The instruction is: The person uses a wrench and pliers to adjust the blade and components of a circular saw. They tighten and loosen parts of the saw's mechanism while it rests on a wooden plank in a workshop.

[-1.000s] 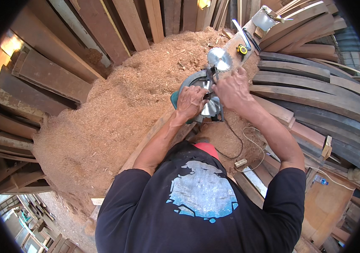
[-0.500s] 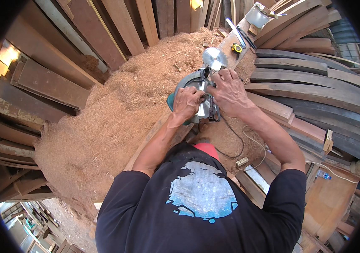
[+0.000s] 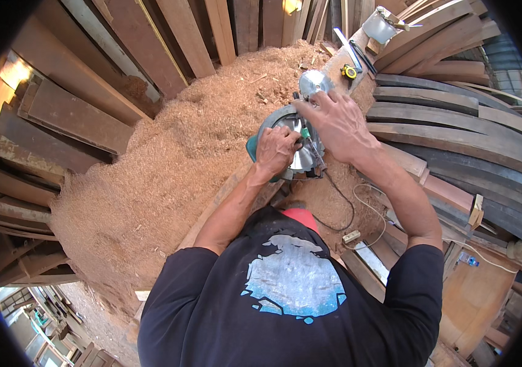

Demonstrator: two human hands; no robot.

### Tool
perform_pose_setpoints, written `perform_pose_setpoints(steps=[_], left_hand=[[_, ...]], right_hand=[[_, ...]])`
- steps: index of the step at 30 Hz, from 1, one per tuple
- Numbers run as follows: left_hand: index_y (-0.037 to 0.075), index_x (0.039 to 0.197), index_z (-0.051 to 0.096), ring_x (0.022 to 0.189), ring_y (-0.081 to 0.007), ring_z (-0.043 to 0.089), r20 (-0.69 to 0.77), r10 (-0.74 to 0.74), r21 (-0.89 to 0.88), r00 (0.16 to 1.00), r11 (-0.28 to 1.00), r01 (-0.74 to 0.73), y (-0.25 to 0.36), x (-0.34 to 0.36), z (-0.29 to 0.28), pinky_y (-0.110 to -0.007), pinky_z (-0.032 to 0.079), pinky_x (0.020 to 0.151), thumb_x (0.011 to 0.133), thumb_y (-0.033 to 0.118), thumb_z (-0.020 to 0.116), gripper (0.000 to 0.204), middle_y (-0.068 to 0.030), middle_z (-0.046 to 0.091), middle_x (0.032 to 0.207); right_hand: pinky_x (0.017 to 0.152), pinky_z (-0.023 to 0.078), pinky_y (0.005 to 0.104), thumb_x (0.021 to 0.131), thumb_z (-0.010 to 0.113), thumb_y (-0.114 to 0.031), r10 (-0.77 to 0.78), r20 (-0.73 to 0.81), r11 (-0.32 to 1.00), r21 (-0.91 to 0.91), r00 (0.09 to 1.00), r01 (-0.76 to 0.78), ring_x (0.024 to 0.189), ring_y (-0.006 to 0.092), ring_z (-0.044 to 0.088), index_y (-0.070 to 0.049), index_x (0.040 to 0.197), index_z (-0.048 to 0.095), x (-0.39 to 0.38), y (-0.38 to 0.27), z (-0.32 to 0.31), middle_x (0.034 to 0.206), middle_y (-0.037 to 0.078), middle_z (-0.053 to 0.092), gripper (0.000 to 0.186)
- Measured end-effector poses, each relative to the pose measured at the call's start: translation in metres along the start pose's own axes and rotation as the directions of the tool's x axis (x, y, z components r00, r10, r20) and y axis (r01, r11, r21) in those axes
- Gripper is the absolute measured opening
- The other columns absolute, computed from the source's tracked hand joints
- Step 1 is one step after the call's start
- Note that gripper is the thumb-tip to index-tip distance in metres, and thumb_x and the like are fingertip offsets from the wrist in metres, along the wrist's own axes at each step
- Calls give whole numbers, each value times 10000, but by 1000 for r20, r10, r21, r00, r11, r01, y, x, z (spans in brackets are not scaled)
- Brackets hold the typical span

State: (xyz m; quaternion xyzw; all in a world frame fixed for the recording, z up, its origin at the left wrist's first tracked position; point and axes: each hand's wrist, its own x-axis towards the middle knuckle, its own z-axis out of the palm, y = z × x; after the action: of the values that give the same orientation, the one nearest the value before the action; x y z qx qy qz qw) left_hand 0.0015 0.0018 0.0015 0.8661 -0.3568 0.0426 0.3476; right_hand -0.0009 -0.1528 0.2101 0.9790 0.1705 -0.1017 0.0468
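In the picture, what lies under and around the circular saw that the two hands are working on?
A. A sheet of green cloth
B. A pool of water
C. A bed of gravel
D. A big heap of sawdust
D. The circular saw, touched by the left hand and the right hand, sits at the edge of a wide tan heap of sawdust, with stacked wooden planks beside it.
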Motion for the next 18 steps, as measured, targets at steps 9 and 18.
perform_pose_setpoints(steps=[9,18], left_hand=[[134,1075,726,962,-289,663,7,3,-40,1000,999,-2,1,-1,-2,-438,444,851,871,263,799,252,-73,680,948],[181,1098,746,936,-277,664,16,3,-52,1000,999,-2,0,1,-1,-430,444,837,880,248,799,235,-48,684,937]], right_hand=[[1183,330,590,910,702,-288,-128,-89,982,-151,988,113,1359,366,537,-139,1019,812,-7,6,40,1389,178,633,215],[1014,512,488,979,631,-335,324,310,880,247,894,-405,961,414,741,-52,942,806,2,10,38,920,209,777,334]])
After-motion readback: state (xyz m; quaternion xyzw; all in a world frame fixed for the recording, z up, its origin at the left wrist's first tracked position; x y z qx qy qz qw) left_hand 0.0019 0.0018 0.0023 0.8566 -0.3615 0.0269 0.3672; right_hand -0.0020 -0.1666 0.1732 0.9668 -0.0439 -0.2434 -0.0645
